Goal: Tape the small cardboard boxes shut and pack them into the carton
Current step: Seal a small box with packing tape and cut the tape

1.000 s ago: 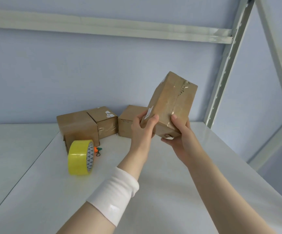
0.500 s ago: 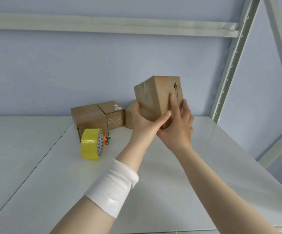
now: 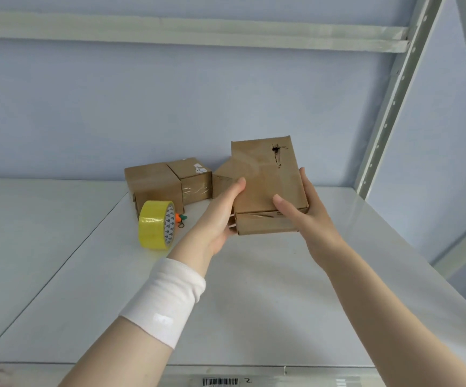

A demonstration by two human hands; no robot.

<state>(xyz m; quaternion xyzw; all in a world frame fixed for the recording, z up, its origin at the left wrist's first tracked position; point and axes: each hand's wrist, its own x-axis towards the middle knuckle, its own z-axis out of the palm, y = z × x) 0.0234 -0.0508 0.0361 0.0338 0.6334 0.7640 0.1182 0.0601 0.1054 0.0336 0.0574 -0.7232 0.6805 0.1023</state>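
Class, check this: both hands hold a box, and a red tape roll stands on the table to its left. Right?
No: the head view shows the tape roll is yellow, not red. The left hand and right hand do hold the box, the roll on the table to its left.

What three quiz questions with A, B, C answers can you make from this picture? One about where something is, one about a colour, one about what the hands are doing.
1. Where is the tape roll? A. on the white table, left of the held box. B. on top of the held box. C. inside a bag.
2. What colour is the tape roll? A. red. B. yellow. C. blue.
3. Who holds the held box? A. nobody. B. only one hand. C. the left hand and the right hand together.
Answers: 1 A: it stands on the table beside the left hand. 2 B: its band is bright yellow. 3 C: each hand's thumb lies on it.
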